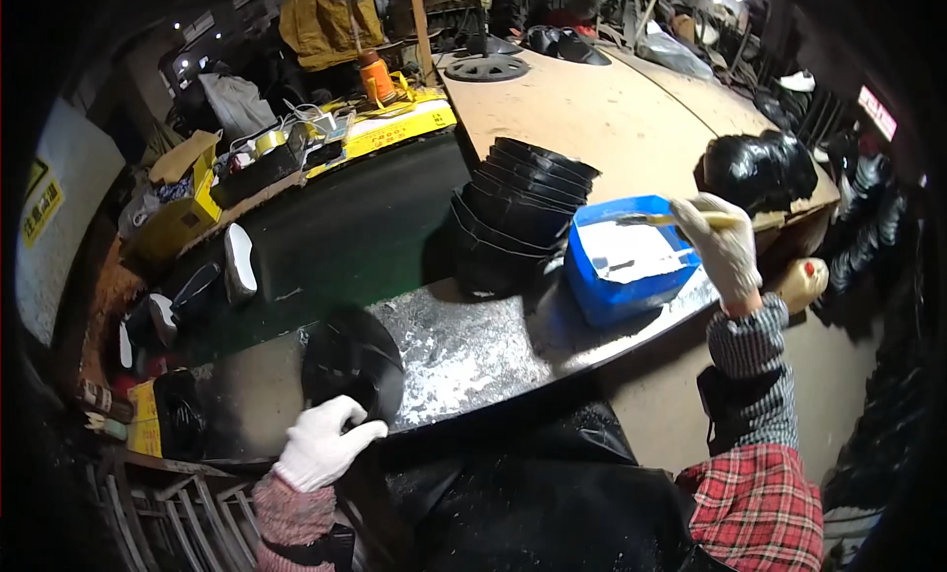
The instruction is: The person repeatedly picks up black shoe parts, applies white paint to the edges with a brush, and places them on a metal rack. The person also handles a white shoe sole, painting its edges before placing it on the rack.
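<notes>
My left hand [330, 442], in a white glove, is at the near edge of the bench. Its thumb and fingers lie around the lower rim of a black, rounded, sheet-like piece [357, 360]. My right hand [718, 247], also gloved, grips the pale handle of a brush [646, 220]. The brush points left across a blue open tub [617, 301] with white paste or liquid [631, 251] inside. Left of the tub stands a stack of black curved pieces [518, 212], nested in one another. Whether the bristles touch the white stuff, I cannot tell.
The metal bench top [464, 350] is smeared with white. Beyond it runs a dark belt [345, 217], with several shoes [240, 263] at its left. A wide board table [582, 99] bears a black shiny bundle [760, 170]. An orange bottle [375, 77] stands at the back.
</notes>
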Tool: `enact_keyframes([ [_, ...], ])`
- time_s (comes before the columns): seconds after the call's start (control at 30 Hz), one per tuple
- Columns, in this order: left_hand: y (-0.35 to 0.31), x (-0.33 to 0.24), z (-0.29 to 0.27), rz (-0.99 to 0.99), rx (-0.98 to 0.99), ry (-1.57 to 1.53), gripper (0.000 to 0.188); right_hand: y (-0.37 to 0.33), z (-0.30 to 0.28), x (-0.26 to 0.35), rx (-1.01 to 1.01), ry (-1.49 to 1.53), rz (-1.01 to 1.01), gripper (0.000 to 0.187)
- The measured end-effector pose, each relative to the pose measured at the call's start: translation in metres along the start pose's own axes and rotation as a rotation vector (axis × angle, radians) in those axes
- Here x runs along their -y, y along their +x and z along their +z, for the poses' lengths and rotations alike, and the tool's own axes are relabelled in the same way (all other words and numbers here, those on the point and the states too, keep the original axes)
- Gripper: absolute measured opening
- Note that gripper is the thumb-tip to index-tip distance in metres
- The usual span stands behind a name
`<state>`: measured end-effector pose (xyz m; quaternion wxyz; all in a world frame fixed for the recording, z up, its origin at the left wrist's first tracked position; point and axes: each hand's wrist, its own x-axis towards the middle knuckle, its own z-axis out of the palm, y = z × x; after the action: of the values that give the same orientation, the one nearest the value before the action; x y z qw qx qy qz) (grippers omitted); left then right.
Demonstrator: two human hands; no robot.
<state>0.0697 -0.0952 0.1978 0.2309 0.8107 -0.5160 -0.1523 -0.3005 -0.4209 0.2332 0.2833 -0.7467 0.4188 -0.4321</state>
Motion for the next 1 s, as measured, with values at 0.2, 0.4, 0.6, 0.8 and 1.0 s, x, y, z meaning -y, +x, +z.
enact_keyframes([
  [0.2, 0.006, -0.014, -0.009, 0.200, -0.343, 0.035, 0.051, 0.000, -0.013, -0.024, 0.023, -0.073, 0.055, 0.022],
  [0.4, 0.035, 0.028, 0.003, -0.123, -0.046, 0.471, 0.043, -0.053, -0.036, -0.027, -0.013, -0.179, -0.219, 0.015],
  [0.6, -0.019, 0.058, 0.064, -0.198, -0.485, -0.547, 0.053, -0.088, 0.021, 0.017, -0.004, 0.221, -0.294, 0.019],
  [0.8, -0.045, 0.025, 0.132, 0.023, -0.536, -0.804, 0.037, -0.072, 0.139, 0.077, 0.392, 0.430, -0.657, 0.028],
  [1.0, -0.063, 0.041, 0.130, -0.250, -0.445, -1.191, 0.026, -0.070, 0.201, 0.074, 0.600, 0.933, 0.000, 0.028],
])
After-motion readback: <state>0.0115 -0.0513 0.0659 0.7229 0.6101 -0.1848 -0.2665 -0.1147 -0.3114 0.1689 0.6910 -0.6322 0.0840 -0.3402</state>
